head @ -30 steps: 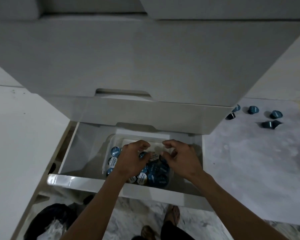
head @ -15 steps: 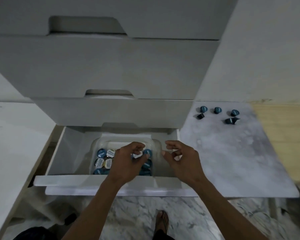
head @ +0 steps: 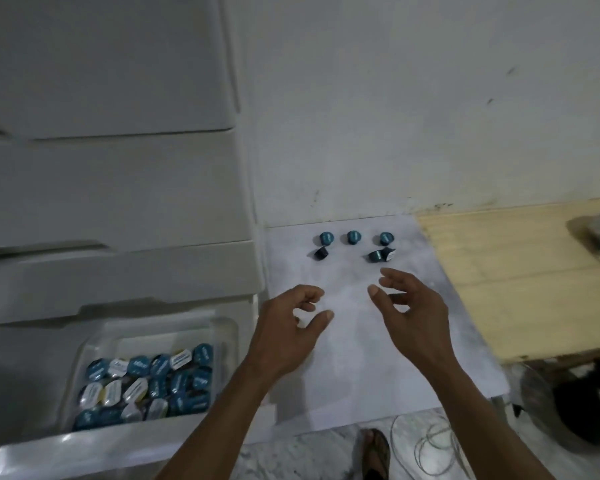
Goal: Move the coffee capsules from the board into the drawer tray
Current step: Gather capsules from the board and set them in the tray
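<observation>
Several blue coffee capsules (head: 353, 237) lie near the far edge of the pale grey board (head: 357, 358); three stand in a row and the others lie on their sides (head: 375, 256). At lower left an open white drawer (head: 25, 372) holds a clear tray (head: 222, 332) filled with several blue and white capsules (head: 146, 382). My left hand (head: 288, 332) and my right hand (head: 413, 311) hover over the middle of the board, short of the capsules, fingers apart and holding nothing.
White drawer fronts (head: 118, 188) rise at the left and a white wall (head: 413, 98) stands behind the board. A wooden panel (head: 520, 278) lies to the right. A foot in a sandal (head: 376, 452) and a coiled cable (head: 426, 448) are on the marble floor below.
Both hands left the drawer tray and moved right, out over the board. My view swung to the right, bringing the board's capsules toward the centre.
</observation>
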Available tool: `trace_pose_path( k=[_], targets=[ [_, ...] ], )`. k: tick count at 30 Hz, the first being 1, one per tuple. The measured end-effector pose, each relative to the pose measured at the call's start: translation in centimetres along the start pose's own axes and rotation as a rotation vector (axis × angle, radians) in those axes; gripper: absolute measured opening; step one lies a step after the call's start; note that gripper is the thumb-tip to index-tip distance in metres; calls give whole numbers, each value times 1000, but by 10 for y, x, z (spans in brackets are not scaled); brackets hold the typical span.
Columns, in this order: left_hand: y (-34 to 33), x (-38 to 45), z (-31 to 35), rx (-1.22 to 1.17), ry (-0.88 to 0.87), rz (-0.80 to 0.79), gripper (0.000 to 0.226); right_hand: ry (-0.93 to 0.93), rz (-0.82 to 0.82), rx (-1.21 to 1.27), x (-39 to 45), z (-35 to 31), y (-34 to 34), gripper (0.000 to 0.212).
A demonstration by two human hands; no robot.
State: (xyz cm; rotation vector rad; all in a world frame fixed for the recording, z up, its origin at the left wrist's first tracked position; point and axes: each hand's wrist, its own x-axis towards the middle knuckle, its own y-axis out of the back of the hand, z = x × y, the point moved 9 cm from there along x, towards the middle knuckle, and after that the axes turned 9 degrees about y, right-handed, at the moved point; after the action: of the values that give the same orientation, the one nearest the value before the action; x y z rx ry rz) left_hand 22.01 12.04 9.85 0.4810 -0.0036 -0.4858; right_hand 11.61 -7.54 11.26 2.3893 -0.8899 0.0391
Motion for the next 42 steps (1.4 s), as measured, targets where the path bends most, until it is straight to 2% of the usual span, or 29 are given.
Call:
trace_pose_path(
  k=[5, 10, 14, 19, 23, 28, 32, 34, 39, 41, 42],
  targets=[
    [-65, 62, 22, -4, 56, 77, 30, -39, 14, 27, 72, 60, 47, 33],
    [-127, 125, 22, -9, 171, 141, 26, -94, -53, 28, 130, 130, 56, 37],
    [-169, 169, -1, 10, 273, 156, 27, -71, -185, -67, 164, 178, 27, 36],
    [-212, 218, -40, 98, 379, 135, 37, 82, -406, -298, 190, 215, -29, 36],
    [-233, 237, -60, 170, 407, 133, 37, 101, -483, -386, 196, 235, -57, 40],
    [-244, 257, -56, 226, 303, 142, 27, 125, -428, -379, 204, 242, -61, 34],
    [-255, 257, -49, 243, 244, 86, 12, 61, -420, -307, 204, 258, -57, 27],
    [-260, 254, -44, 240, 194, 67, 12, 39, -424, -306, 207, 266, -54, 24],
    [-266, 242, -46, 233, 95, 90, 24, -24, -442, -338, 209, 277, -44, 55],
    [-268, 240, -49, 220, 86, 115, 28, 23, -401, -345, 206, 279, -40, 57],
    [-268, 239, -50, 207, 82, 134, 29, 61, -375, -351, 204, 280, -38, 51]
  ],
)
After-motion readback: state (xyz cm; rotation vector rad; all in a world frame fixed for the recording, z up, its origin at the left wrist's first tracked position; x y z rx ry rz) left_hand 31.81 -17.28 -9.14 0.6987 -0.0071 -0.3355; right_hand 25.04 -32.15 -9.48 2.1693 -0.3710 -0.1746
